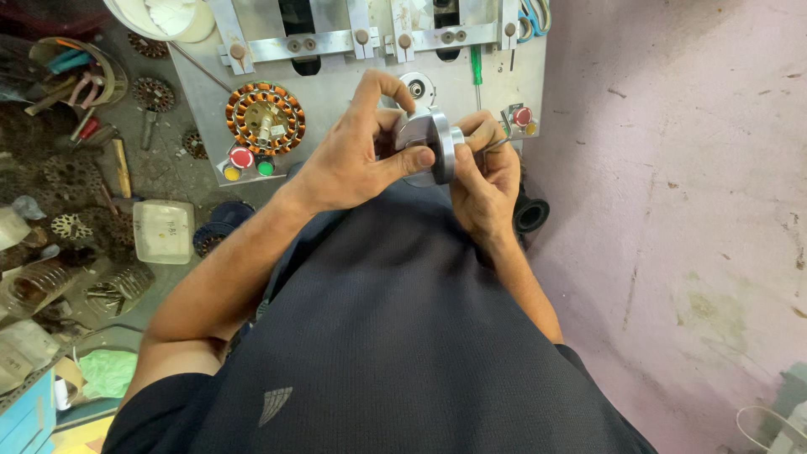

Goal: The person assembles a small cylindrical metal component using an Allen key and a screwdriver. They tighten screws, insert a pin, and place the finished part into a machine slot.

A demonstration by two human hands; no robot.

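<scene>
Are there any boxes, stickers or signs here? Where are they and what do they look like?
Plastic box: on the cluttered bench at left, flat, whitish, rounded corners, faint marks on its lid.
Cardboard carton: bottom left corner, blue, only partly showing.
No screens or signs show.

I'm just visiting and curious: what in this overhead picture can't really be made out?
- Round metal part, head view: its near face is covered by the left hand and right hand.
- Thin metal tool: mostly hidden inside the right hand.
- White bowl: cut off by the top edge.
- Clutter at left: too dark to identify.
</scene>
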